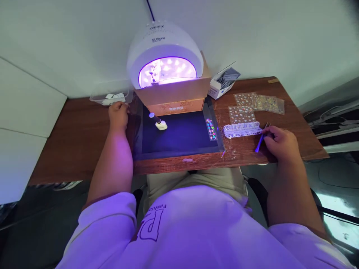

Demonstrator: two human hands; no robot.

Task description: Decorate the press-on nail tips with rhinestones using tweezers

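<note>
At the far left of the table, my left hand (119,115) is closed with curled fingers, right at the front of a clear plastic box (97,99) holding white pieces (113,98). Whatever lies in those fingers, if anything, is hidden. On the right, the fingertips of my right hand (282,142) are pinched on slim blue tweezers (260,142). A clear, long case (242,129) lies just left of them. On the dark mat, a white nail polish bottle (161,125) with a black cap stands tilted in view.
A lit white nail lamp (165,46) rests on cardboard boxes (174,93), with a small dark stand (153,77) in its opening. A glitter sticker strip (211,129) lies on the mat (176,140). Behind the case are sticker sheets (244,101) and a white box of packets (221,86).
</note>
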